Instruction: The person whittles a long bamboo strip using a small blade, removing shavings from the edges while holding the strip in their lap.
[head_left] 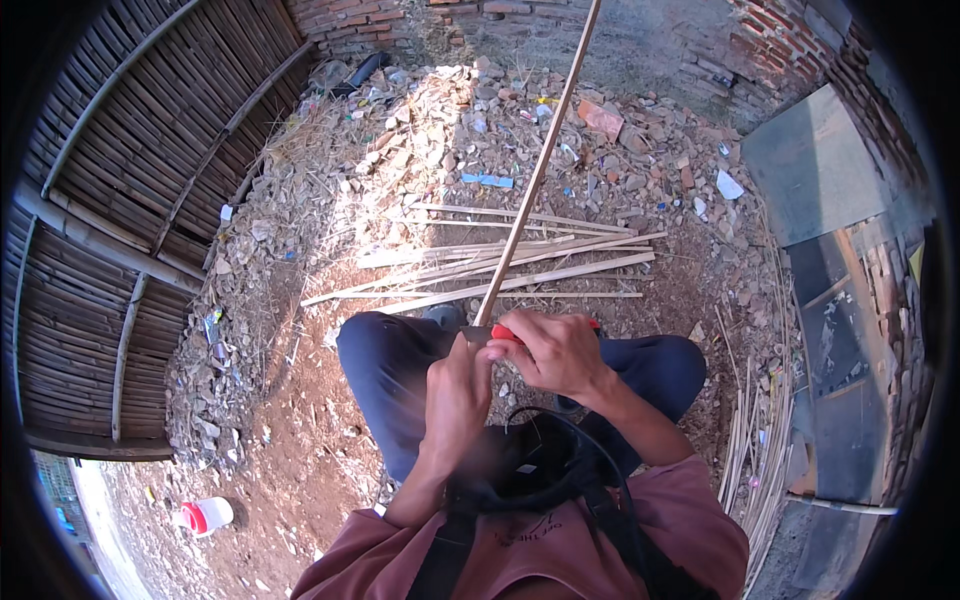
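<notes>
A long, thin bamboo strip (533,190) slants away from me toward the far wall, its near end between my hands. My left hand (453,395) is closed at that near end, thumb and fingers pressed close to the blade. A knife with a red handle (506,334) is gripped in my right hand (556,352). Its short dark blade (477,335) lies across the strip's near end, just by my left fingertips. The exact contact of blade and strip is partly hidden by my fingers.
Several pale strips (560,270) lie in a loose pile beyond my knees. More thin strips (745,450) lie at the right. Rubble (420,150) covers the ground toward the brick wall (640,45). A bamboo wall (150,130) stands left; a red-and-white container (207,515) sits near left.
</notes>
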